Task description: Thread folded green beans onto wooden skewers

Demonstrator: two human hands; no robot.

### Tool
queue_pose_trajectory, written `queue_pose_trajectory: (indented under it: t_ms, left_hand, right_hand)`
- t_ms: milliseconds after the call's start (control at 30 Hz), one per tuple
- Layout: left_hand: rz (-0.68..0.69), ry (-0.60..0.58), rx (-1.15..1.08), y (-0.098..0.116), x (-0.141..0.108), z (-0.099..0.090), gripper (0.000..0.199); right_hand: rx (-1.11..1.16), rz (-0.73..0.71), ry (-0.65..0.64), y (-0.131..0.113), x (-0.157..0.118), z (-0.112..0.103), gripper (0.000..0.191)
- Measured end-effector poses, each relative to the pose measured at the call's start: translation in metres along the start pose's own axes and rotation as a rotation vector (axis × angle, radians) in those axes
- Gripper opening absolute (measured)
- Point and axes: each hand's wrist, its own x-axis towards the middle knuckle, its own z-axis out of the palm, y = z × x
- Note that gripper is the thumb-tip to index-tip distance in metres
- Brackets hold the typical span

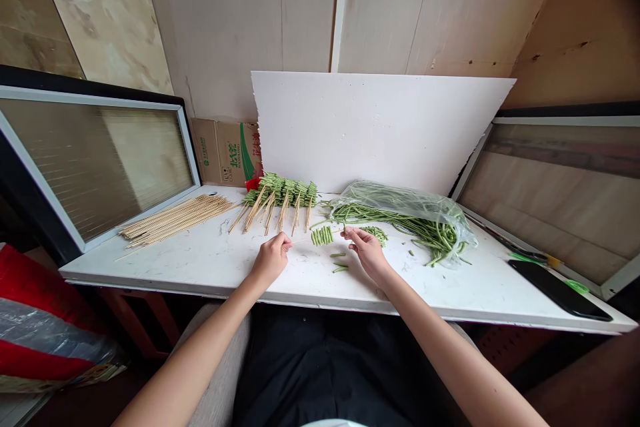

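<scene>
My left hand (273, 257) is closed round the end of a thin bamboo skewer. Several short green bean pieces (323, 235) are threaded side by side along that skewer, which points right. At its other end my right hand (367, 250) pinches a single bean piece (345, 229) between thumb and fingertips. Below the skewer, a few loose bean pieces (341, 268) lie on the white tabletop (310, 280). Just behind my right hand is a small pile of cut bean pieces (376, 235), partly hidden by the fingers.
Filled bean skewers (287, 190) are stacked at the back, sticks toward me. Bare bamboo skewers (175, 219) lie at left. Long green beans (425, 230) spill from a clear plastic bag (400, 197). A black phone (557, 288) and scissors (525, 252) lie at right; a cardboard box (227, 152) stands behind.
</scene>
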Motion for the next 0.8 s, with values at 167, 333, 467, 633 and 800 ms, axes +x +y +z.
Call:
queue_pose_trajectory:
  t_ms: [167, 333, 467, 633, 800]
  left_hand:
    - [-0.006, 0.016, 0.003, -0.001, 0.000, 0.000, 0.021]
    - [0.000, 0.022, 0.028, -0.001, 0.000, -0.001, 0.022]
    - [0.006, 0.020, 0.038, 0.000, 0.000, -0.002, 0.023]
    - [-0.008, 0.016, 0.032, -0.001, 0.000, -0.002, 0.023]
    - [-0.024, 0.015, 0.025, -0.001, 0.000, -0.002, 0.024]
  right_hand:
    - [-0.051, -0.063, 0.063, -0.003, -0.005, 0.008, 0.045]
    - [-0.024, -0.086, 0.119, -0.005, -0.010, 0.016, 0.042]
    - [-0.002, -0.084, 0.122, -0.006, -0.012, 0.018, 0.043]
    - [0.015, -0.101, 0.105, -0.006, -0.013, 0.019, 0.044]
    - [0.022, -0.105, 0.092, -0.005, -0.014, 0.021, 0.043]
